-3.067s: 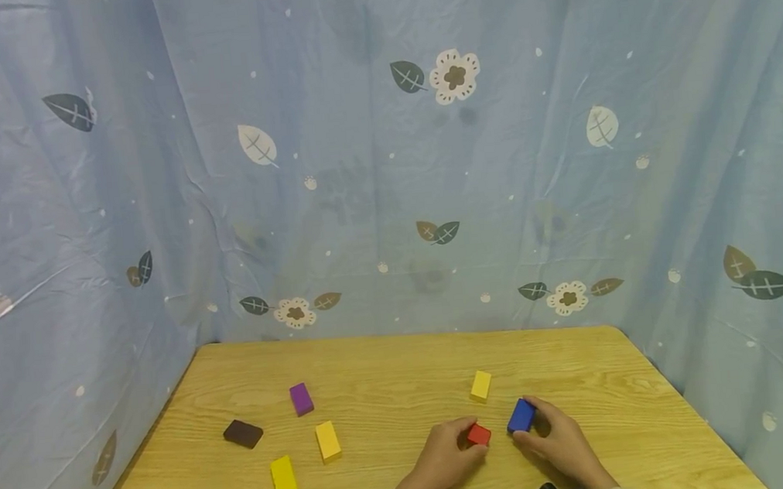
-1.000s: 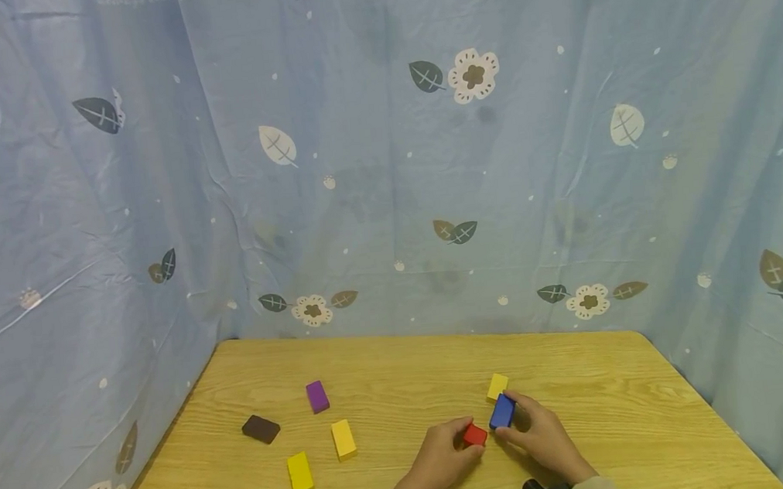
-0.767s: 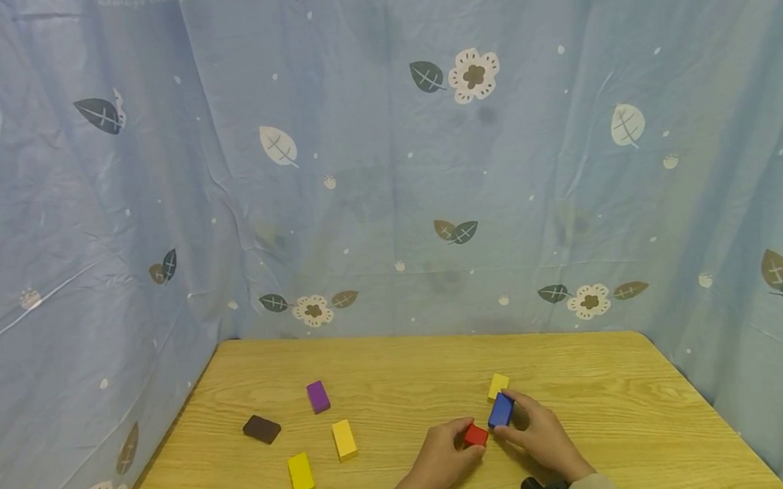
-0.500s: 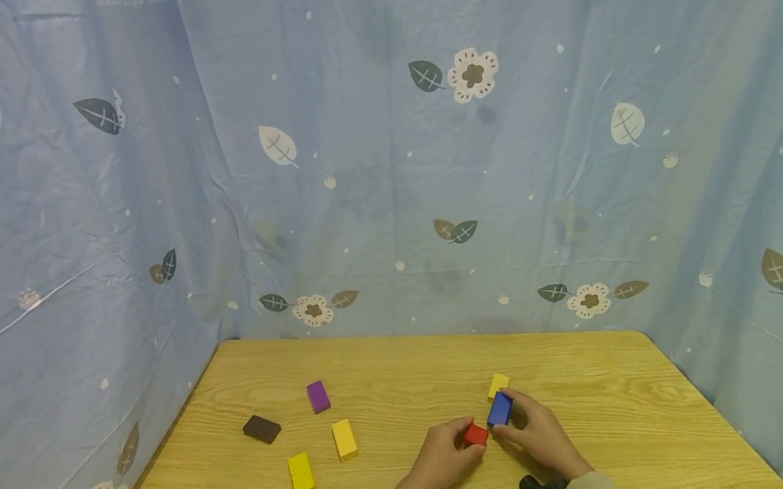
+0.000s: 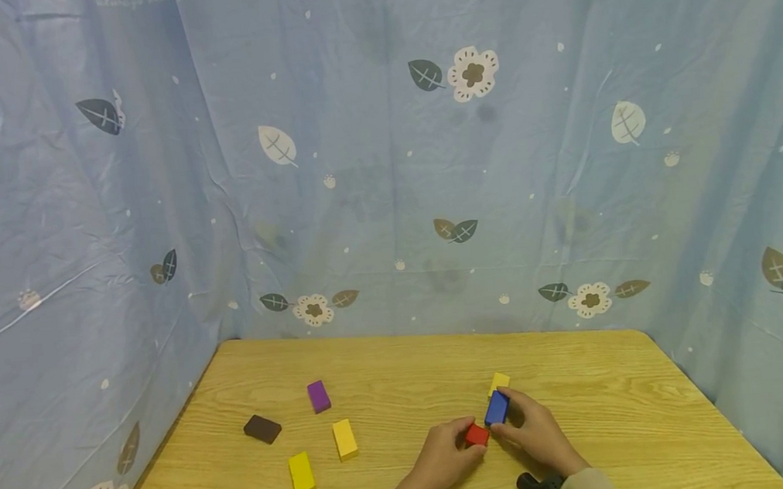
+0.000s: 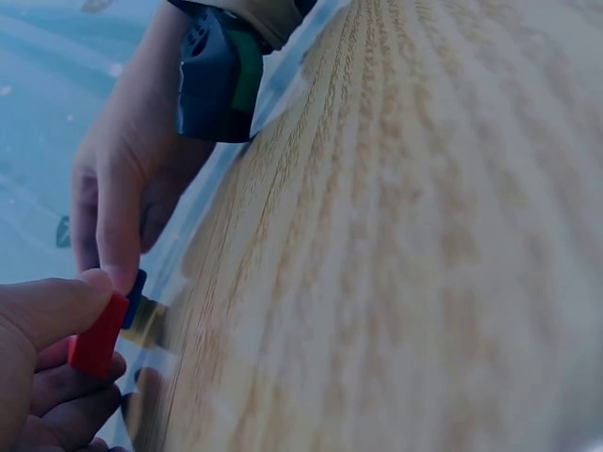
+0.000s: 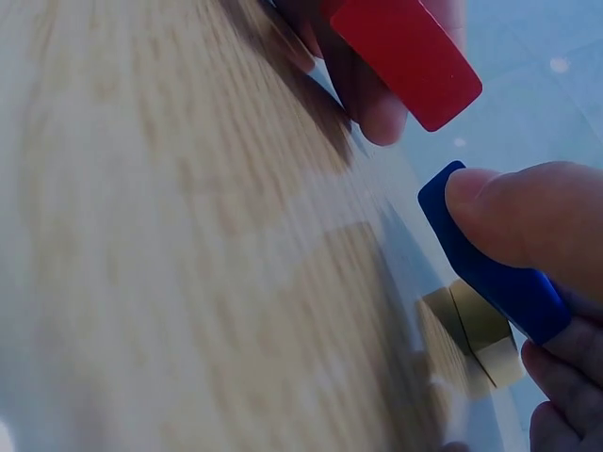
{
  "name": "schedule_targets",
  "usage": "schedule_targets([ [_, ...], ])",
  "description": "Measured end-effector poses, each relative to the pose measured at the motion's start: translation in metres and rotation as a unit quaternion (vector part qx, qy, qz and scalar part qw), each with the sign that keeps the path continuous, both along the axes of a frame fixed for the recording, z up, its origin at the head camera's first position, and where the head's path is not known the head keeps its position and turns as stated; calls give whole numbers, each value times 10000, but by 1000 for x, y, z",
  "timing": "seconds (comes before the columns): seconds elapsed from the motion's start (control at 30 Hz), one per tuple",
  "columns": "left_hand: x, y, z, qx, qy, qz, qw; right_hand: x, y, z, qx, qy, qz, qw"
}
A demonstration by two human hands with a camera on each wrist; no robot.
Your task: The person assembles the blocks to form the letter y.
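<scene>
My left hand (image 5: 442, 457) pinches a red block (image 5: 476, 434) between thumb and fingers, right of the table's middle. Just beyond it, my right hand (image 5: 539, 427) holds a blue block (image 5: 497, 408) by its two ends. In the head view the blue block's near end comes right up to the red one, while the right wrist view shows a gap between the red block (image 7: 415, 61) and the blue block (image 7: 499, 259). A pale yellow block (image 5: 498, 382) lies behind the blue one and is partly covered by it.
On the left of the wooden table (image 5: 402, 368) lie a purple block (image 5: 319, 397), a dark brown block (image 5: 262, 429), an orange-yellow block (image 5: 345, 439) and a bright yellow block (image 5: 301, 475). A black wrist device (image 5: 539, 488) sits at the right wrist. A patterned curtain (image 5: 384, 160) surrounds the table.
My right hand has brought the blue block leftward to the red block, where it now overlaps the pale yellow one. The left hand keeps its hold on the red block; the head view shifted slightly.
</scene>
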State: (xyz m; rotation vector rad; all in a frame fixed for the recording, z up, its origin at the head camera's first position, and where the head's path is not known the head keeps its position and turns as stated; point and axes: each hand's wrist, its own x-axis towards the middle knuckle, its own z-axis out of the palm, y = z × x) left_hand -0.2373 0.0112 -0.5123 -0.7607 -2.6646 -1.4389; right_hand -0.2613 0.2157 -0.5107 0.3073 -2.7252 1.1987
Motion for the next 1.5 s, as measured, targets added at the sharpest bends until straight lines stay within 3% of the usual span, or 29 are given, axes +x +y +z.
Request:
schedule_targets([
  [1.5, -3, 2, -4, -32, -64, 3, 10000, -7, 1, -7, -174, -121, 385, 9990],
])
